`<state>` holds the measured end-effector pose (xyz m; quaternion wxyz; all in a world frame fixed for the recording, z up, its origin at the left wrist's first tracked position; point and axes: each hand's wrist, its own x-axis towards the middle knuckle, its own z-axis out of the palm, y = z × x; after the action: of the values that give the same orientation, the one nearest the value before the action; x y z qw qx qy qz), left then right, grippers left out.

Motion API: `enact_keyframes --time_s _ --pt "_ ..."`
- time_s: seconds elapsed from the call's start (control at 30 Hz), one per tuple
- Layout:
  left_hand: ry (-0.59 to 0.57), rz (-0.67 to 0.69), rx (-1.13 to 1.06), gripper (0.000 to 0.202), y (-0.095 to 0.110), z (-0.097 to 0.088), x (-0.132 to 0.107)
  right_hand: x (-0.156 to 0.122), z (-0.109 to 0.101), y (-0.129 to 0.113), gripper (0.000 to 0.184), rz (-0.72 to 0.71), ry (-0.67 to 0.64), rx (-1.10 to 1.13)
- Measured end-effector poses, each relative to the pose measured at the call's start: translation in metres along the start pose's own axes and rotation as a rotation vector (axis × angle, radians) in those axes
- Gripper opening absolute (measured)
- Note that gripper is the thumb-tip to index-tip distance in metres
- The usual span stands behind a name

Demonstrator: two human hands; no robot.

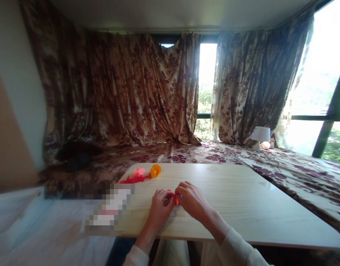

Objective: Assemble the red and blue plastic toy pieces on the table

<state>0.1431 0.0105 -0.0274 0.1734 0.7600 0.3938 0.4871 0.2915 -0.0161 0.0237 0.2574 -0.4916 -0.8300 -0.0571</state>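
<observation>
My left hand (162, 203) and my right hand (190, 197) meet over the near middle of the table. Between their fingertips is a small orange-red piece (175, 200), with bits of blue showing beside it. The fingers of both hands are closed in a pinch around it, hiding most of its shape, so I cannot tell its kind. Farther off, at the table's back left, lie an orange cup-shaped piece (155, 171), a pink rounded piece (138, 172) and a long red ragged-edged strip (133, 180). Neither hand touches these.
The pale wood-grain table (242, 207) has rounded corners. A blurred-out patch (111, 208) covers its left edge. Behind is a flower-patterned cloth surface (197, 153) with a white lamp (261, 135) on the right. Patterned curtains (136, 88) hang in front of windows.
</observation>
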Motion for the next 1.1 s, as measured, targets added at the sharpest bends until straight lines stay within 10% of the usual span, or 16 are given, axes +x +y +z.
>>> enact_keyframes --time_s 1.1 --pt "0.064 0.025 0.006 0.014 -0.005 0.001 0.000 0.000 0.021 -0.001 0.017 0.253 0.095 0.182"
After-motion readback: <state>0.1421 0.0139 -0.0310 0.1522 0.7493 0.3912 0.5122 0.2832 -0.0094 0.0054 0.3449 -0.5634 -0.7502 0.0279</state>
